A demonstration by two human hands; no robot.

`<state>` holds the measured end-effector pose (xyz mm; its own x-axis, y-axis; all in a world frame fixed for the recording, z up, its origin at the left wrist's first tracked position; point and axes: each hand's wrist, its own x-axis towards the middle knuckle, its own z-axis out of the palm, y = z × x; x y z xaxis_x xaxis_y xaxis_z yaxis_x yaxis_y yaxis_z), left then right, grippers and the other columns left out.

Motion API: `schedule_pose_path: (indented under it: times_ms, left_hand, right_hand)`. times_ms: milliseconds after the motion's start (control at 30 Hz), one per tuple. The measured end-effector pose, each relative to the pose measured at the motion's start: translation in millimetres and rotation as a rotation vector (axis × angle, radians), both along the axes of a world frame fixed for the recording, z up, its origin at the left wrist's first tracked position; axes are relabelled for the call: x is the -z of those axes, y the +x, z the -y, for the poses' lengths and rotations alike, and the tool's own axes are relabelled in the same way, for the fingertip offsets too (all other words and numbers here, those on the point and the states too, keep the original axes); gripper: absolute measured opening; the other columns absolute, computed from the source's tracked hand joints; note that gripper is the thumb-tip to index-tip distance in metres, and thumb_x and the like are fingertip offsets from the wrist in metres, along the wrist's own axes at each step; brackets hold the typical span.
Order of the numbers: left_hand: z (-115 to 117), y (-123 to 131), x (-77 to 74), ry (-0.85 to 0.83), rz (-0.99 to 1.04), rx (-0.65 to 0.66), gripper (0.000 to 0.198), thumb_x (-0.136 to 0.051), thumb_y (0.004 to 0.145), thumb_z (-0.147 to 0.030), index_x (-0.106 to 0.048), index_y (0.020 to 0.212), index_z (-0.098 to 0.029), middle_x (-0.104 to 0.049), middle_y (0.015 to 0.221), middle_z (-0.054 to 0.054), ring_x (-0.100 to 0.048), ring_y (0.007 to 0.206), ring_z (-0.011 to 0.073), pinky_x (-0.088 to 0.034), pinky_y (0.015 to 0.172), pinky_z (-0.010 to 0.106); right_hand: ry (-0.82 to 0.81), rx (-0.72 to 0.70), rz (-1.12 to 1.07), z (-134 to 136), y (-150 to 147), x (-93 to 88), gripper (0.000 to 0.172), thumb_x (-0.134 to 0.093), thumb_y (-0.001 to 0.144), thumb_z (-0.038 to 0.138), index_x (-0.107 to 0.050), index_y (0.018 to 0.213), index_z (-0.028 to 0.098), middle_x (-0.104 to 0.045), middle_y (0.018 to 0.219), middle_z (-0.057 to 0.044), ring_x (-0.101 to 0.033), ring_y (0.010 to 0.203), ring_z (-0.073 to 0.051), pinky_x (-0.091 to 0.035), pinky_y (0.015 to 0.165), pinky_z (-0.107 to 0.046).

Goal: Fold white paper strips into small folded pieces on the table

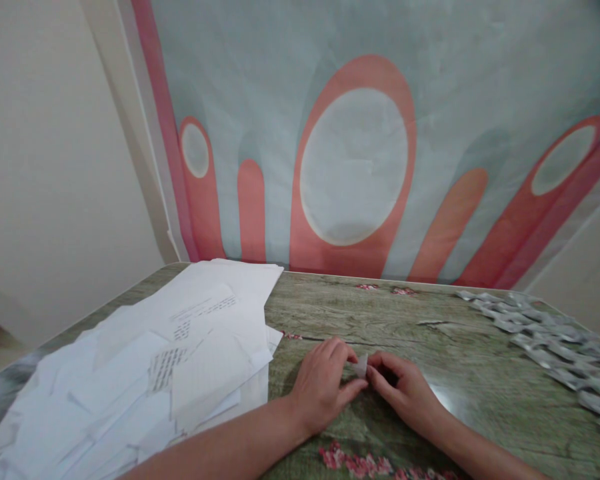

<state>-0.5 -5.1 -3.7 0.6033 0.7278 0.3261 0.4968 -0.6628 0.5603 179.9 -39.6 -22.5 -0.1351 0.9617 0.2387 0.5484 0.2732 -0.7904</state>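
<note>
A small whitish folded piece of paper (361,366) is held upright between my hands, just above the wood-patterned tabletop. My left hand (323,383) curves round its left side, with thumb and fingertips closed on it. From the other side, my right hand (405,388) pinches its right edge between thumb and index finger. The fingertips cover part of the piece, so its exact shape is hard to make out.
Loose white sheets of paper (220,280), some with writing, spread over the left of the table (330,303). Rows of small greyish-white folded pieces (555,347) lie along the right. A backdrop with red-orange shapes (370,73) hangs behind the table's far edge.
</note>
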Motion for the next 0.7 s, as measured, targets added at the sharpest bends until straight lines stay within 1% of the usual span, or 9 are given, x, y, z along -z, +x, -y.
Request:
schedule_pose_path:
  times_ms: [100,233,433,567,700]
  left_hand:
    - [3.2,2.2,1.0,0.004,-0.020,-0.004,0.028,-0.068,0.073,-0.026,-0.049,0.093,-0.021,-0.054,0.096,0.002,-0.049,0.091,0.0207,-0.038,0.080,0.032]
    - [3.4,2.1,1.1,-0.011,-0.018,-0.007,0.027,-0.066,0.072,-0.022,-0.047,0.091,-0.021,-0.053,0.095,0.002,-0.049,0.090,0.0204,-0.038,0.080,0.031]
    - [2.9,2.7,0.3,-0.078,0.047,0.018,0.024,-0.060,0.073,-0.014,-0.047,0.092,-0.020,-0.051,0.094,0.002,-0.048,0.090,0.0191,-0.039,0.078,0.030]
    - [2.2,3.4,-0.4,-0.112,0.094,0.037,0.023,-0.058,0.073,-0.013,-0.047,0.091,-0.020,-0.051,0.094,0.003,-0.048,0.090,0.0193,-0.040,0.079,0.030]
    - [2.4,3.4,-0.5,-0.114,0.114,0.033,0.023,-0.058,0.072,-0.013,-0.047,0.092,-0.020,-0.051,0.094,0.003,-0.048,0.089,0.0193,-0.040,0.079,0.030]
  right_hand:
    - [0.007,0.004,0.006,2.2,-2.9,-0.9,0.018,-0.048,0.083,0.028,-0.060,0.074,0.018,-0.059,0.066,0.000,-0.053,0.062,-0.015,-0.041,0.058,-0.024]
    - [0.027,0.011,0.021,5.7,-6.8,-1.0,0.016,-0.048,0.083,0.026,-0.058,0.074,0.019,-0.058,0.066,0.000,-0.052,0.063,-0.015,-0.041,0.059,-0.025]
    - [0.045,0.027,0.061,7.8,-7.8,-1.0,0.015,-0.047,0.083,0.027,-0.055,0.073,0.019,-0.056,0.065,0.001,-0.051,0.061,-0.014,-0.039,0.058,-0.025]
    - [0.068,0.017,0.049,8.0,-9.5,-4.0,0.015,-0.046,0.083,0.026,-0.053,0.073,0.020,-0.055,0.065,0.001,-0.050,0.060,-0.014,-0.039,0.056,-0.024]
    - [0.089,0.037,0.064,8.3,-10.7,-3.8,0.011,-0.047,0.082,0.023,-0.054,0.074,0.020,-0.055,0.065,0.001,-0.050,0.059,-0.014,-0.038,0.056,-0.024]
